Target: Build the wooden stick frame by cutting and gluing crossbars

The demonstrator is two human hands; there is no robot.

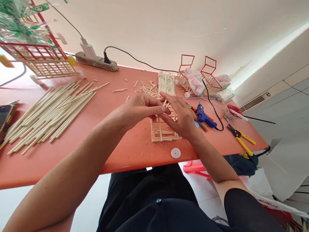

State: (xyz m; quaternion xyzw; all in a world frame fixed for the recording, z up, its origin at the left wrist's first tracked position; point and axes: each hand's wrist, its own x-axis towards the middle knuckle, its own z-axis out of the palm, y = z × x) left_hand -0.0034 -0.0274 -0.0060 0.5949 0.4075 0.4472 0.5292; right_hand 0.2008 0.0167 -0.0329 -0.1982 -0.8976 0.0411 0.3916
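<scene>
Over a small lattice frame of pale wooden sticks, my two hands meet with their fingertips close together. My left hand is closed, thumb and fingers pinching a short wooden stick. My right hand curls in from the other side, its fingers closed around the same spot, where pale stick ends show. The fingers partly hide what is between them and the frame's upper part. A white round disc lies just in front of the frame.
Many long sticks spread across the left of the orange table. To the right are a blue glue gun with its cord and yellow-handled pliers. Behind stand red-trimmed stick carts, cut scraps and a power strip.
</scene>
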